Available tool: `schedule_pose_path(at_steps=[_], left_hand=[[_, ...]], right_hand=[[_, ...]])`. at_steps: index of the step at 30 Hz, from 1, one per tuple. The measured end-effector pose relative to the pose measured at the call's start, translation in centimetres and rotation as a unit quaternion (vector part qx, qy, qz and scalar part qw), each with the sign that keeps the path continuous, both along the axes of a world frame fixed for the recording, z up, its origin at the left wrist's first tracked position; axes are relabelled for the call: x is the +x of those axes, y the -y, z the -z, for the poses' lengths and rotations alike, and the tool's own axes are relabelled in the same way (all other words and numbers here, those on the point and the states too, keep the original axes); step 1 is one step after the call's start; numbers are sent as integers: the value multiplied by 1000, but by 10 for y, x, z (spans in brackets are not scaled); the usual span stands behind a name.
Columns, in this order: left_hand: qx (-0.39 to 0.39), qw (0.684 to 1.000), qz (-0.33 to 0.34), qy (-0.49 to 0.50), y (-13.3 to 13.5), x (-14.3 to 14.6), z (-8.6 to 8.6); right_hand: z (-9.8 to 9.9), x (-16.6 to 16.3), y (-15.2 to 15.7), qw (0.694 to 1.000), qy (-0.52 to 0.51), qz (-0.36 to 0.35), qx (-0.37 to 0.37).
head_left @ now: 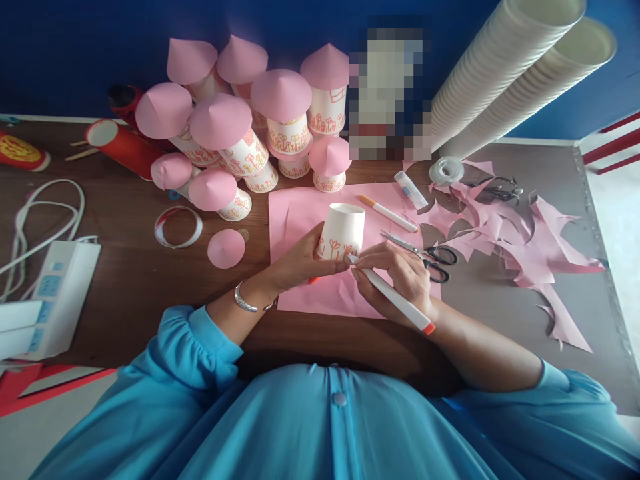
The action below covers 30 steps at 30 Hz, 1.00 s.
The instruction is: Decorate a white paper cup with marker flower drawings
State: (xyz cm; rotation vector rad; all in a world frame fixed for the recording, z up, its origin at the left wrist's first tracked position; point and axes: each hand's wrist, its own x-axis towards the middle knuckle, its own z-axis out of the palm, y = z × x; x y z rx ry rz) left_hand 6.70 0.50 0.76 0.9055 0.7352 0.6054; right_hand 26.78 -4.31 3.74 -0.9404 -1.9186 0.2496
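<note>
A white paper cup (344,227) with orange-red flowers drawn along its lower part is held in my left hand (305,257), its narrower end up. My right hand (397,277) grips a white marker (395,300) with an orange-red end, and its tip meets the cup near the drawn flowers. Beneath both hands lies pink paper (300,293). Close to my right hand are scissors (425,253) with black handles and another marker (387,213) with an orange end. A glue stick (410,190) rests at the paper's far edge.
Behind stand several decorated cup towers with pink cone roofs (220,120). Stacked paper cups (500,73) lean at the back right; pink paper scraps (530,247) and clear tape (447,171) lie right. Leftward are a tape roll (178,227), a pink cone (226,249) and a power strip (65,293).
</note>
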Motion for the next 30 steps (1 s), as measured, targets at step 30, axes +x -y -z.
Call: schedule_pose_path(at_steps=[30], left_hand=[[21,999,12,-30,-1,-1,-8]], right_hand=[[-2,2,-3,1000,-2,-7,10]])
